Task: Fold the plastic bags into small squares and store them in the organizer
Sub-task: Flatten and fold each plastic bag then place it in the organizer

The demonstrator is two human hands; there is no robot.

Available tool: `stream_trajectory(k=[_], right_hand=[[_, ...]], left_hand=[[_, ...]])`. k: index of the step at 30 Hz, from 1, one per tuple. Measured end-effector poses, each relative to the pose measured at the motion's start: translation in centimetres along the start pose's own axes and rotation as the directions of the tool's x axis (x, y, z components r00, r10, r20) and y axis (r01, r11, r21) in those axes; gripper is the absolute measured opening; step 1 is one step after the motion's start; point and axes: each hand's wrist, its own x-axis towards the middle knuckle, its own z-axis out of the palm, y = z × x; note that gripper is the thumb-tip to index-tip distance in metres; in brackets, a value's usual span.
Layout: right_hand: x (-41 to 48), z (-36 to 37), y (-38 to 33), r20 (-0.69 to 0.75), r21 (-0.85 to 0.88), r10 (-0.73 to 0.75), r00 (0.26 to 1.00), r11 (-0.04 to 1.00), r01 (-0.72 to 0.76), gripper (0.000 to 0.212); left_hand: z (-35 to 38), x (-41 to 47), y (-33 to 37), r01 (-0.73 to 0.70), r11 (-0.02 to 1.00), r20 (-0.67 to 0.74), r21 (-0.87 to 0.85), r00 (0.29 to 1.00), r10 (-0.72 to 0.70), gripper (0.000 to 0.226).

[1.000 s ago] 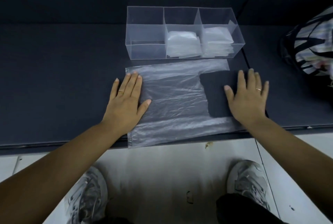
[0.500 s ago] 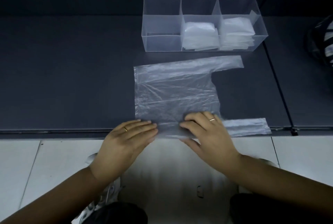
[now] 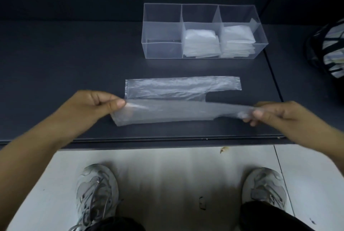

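A clear plastic bag lies on the dark table, its far half flat and its near half lifted off the surface. My left hand pinches the bag's near left corner between thumb and fingers. My right hand pinches the near handle strip at the right end. The lifted half is stretched between both hands. Behind the bag stands a clear three-compartment organizer. Its middle and right compartments hold folded white bags; its left compartment holds nothing.
A striped black-and-white bag sits at the table's right edge. The table's front edge runs just below my hands, with a pale floor and my two grey shoes under it.
Both hands went from pressing flat on the bag to pinching its near edge, moved apart to its left corner and right handle, and lifted that half off the table.
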Motion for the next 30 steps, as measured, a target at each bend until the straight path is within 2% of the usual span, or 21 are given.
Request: stream_trajectory(k=[2, 4, 7, 9, 12, 14, 16, 18, 19, 20, 21, 23, 25, 26, 28, 29, 30], right_hand=[[1.5, -0.9, 0.1, -0.045, 0.063, 0.030, 0.999, 0.998, -0.027, 0.030], [3.6, -1.0, 0.9, -0.146, 0.113, 0.086, 0.985, 0.991, -0.069, 0.025], [6.9, -0.4, 2.7, -0.323, 0.186, 0.228, 0.919, 0.967, -0.174, 0.018], [8.8, 0.1, 3.7, -0.402, 0.155, 0.278, 0.872, 0.960, -0.234, 0.017], [10.2, 0.6, 4.3, -0.470, 0.089, 0.266, 0.842, 0.963, -0.254, 0.015], [10.6, 0.6, 4.4, -0.474, 0.060, 0.261, 0.841, 0.962, -0.265, 0.016], [10.8, 0.5, 4.4, -0.462, 0.053, 0.274, 0.843, 0.958, -0.282, 0.021], [11.1, 0.3, 4.3, -0.464, 0.026, 0.286, 0.839, 0.950, -0.310, 0.034], [11.3, 0.3, 4.1, -0.472, 0.001, 0.290, 0.833, 0.945, -0.328, 0.042], [11.4, 0.3, 4.0, -0.482, -0.028, 0.294, 0.826, 0.936, -0.350, 0.048], [11.5, 0.3, 3.8, -0.489, -0.059, 0.301, 0.818, 0.925, -0.376, 0.052], [11.5, 0.3, 3.3, -0.490, -0.107, 0.320, 0.811, 0.901, -0.420, 0.050], [11.5, 0.6, 2.4, -0.547, -0.175, 0.287, 0.787, 0.880, -0.442, 0.030], [11.4, 1.1, 1.6, -0.612, -0.235, 0.212, 0.762, 0.871, -0.431, 0.019], [11.4, 3.2, -0.7, -0.683, -0.372, -0.048, 0.729, 0.882, -0.290, 0.026], [11.5, 4.7, -2.2, -0.640, -0.430, -0.182, 0.747, 0.890, -0.151, 0.030], [11.6, 6.6, -3.7, -0.536, -0.451, -0.281, 0.796, 0.892, 0.011, 0.034]], left_hand=[[-0.3, 1.7, 0.2, 0.025, 0.999, -0.010, 0.021, 1.000, -0.025, 0.020], [-0.1, 3.8, 0.2, 0.041, 0.998, -0.082, 0.036, 0.996, -0.038, 0.020], [0.7, 6.7, -0.4, 0.077, 0.992, -0.204, 0.105, 0.978, -0.054, 0.023], [1.4, 8.0, -1.0, 0.086, 0.982, -0.243, 0.168, 0.969, -0.044, 0.025], [2.1, 8.9, -1.7, 0.107, 0.945, -0.275, 0.310, 0.961, -0.018, 0.025], [2.6, 8.6, -1.6, 0.084, 0.885, -0.382, 0.458, 0.918, 0.110, 0.022], [3.7, 7.6, -1.1, -0.096, 0.768, -0.409, 0.633, 0.801, 0.437, 0.015], [6.0, 6.1, -0.5, -0.305, 0.600, -0.245, 0.740, 0.708, 0.662, 0.017], [7.3, 5.6, -0.7, -0.376, 0.534, -0.138, 0.757, 0.707, 0.694, 0.023], [8.5, 5.2, -1.0, -0.403, 0.514, -0.053, 0.757, 0.747, 0.663, 0.027], [9.3, 5.0, -1.4, -0.387, 0.537, 0.002, 0.750, 0.813, 0.583, 0.033], [9.6, 5.1, -2.9, -0.270, 0.559, 0.038, 0.784, 0.919, 0.392, 0.055], [9.4, 5.3, -4.3, -0.214, 0.489, 0.053, 0.846, 0.946, 0.321, 0.071], [9.3, 5.4, -4.7, -0.205, 0.464, 0.052, 0.862, 0.946, 0.321, 0.077], [9.5, 5.3, -4.8, -0.197, 0.434, 0.055, 0.879, 0.946, 0.319, 0.084], [9.6, 5.3, -4.8, -0.193, 0.424, 0.058, 0.885, 0.948, 0.312, 0.087], [9.6, 5.3, -4.7, -0.190, 0.420, 0.058, 0.887, 0.950, 0.308, 0.089]])
